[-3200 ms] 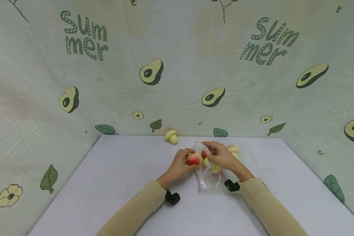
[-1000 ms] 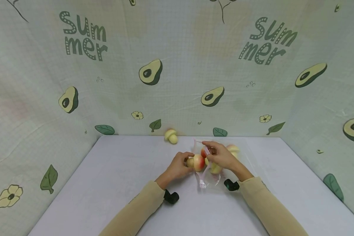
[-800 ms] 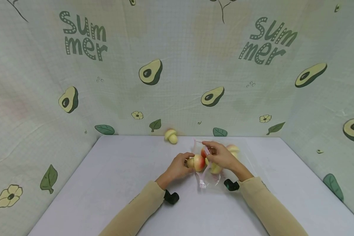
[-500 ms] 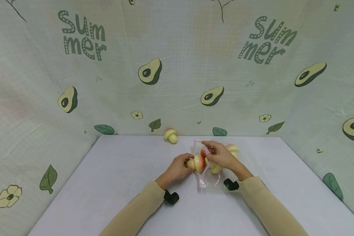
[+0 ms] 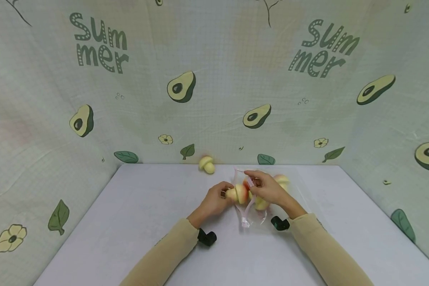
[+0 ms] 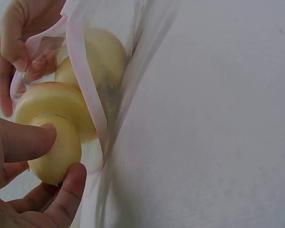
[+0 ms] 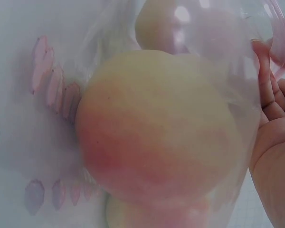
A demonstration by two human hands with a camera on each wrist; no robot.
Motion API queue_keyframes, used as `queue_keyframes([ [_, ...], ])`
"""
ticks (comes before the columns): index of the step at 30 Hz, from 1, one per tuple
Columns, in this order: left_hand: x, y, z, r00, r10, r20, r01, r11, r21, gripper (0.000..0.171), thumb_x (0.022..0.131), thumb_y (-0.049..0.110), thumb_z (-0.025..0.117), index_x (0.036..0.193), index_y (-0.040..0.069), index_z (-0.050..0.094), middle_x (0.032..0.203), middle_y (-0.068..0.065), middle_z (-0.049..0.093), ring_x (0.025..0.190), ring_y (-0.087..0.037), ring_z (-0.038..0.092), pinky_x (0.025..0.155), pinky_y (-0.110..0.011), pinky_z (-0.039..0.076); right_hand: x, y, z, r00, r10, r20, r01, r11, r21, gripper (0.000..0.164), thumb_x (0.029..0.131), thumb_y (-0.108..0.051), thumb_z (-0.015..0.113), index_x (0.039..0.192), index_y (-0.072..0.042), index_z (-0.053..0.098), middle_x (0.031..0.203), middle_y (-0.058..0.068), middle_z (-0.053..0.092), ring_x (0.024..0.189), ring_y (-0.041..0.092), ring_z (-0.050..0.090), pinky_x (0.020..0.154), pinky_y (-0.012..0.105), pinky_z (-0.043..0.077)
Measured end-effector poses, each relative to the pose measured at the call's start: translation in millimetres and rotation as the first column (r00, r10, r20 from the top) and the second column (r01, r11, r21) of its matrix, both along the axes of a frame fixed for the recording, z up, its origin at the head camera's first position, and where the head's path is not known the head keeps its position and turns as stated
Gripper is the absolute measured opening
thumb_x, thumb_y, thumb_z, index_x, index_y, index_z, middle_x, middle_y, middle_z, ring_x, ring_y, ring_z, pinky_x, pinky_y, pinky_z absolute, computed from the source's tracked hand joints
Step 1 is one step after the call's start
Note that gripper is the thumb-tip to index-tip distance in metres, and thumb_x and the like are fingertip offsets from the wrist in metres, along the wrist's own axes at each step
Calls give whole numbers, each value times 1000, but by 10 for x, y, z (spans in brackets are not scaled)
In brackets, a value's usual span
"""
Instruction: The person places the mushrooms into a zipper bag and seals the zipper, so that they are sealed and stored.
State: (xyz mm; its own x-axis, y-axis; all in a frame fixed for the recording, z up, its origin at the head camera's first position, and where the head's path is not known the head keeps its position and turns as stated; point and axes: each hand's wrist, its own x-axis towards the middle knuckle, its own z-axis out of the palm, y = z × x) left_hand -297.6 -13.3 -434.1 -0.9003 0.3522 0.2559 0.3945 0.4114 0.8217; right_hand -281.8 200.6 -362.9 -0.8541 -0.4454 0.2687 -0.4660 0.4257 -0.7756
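Observation:
In the head view, my left hand holds a mushroom by its pale stem, its red-and-yellow cap turned right. The left wrist view shows thumb and fingers around the stem, with the cap at the mouth of a clear plastic zip bag, beside its pink rim. My right hand pinches the bag's pink edge, keeping the mouth apart. Several more mushrooms lie inside the bag; a large red-and-yellow cap fills the right wrist view, seen through the plastic.
One more yellow mushroom sits at the back edge of the white table, against the patterned cloth. A black wrist camera hangs under the left wrist, another under the right.
My left hand has turned the mushroom: its cap, earlier facing the head camera, now points right into the bag's mouth, stem toward my palm. The right hand stays on the bag's edge.

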Motion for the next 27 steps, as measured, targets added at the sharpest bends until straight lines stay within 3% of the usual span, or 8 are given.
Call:
queue_keyframes([
  [10,-17,68,-12,999,-33,-6,33,998,56,30,81,-1,70,110,5,63,107,-8,65,92,-21,62,79,-31,51,7,-14,0,999,-3,-38,3,1000,8,51,80,12,56,131,13,48,95,22,54,67,15,47,55,20,42],
  [16,-3,153,-36,999,-50,8,49,997,54,29,81,0,71,108,6,64,105,-6,66,90,-18,62,77,-28,51,7,-26,16,1000,3,-9,-3,1000,1,52,81,13,54,132,13,46,100,27,54,67,17,47,54,19,40],
  [23,17,196,-55,998,-48,47,45,997,56,29,81,0,71,109,8,64,105,-3,65,91,-16,61,75,-27,52,-189,48,-218,1000,-15,-23,15,1000,0,54,81,13,55,134,11,45,97,21,55,67,15,48,53,19,41],
  [27,17,213,-54,997,-66,47,64,997,54,30,82,-2,70,109,8,64,106,-3,65,93,-16,62,78,-27,52,-232,80,-256,999,-13,-38,12,1000,-10,54,80,9,56,134,9,47,89,14,54,63,13,47,50,21,42],
])
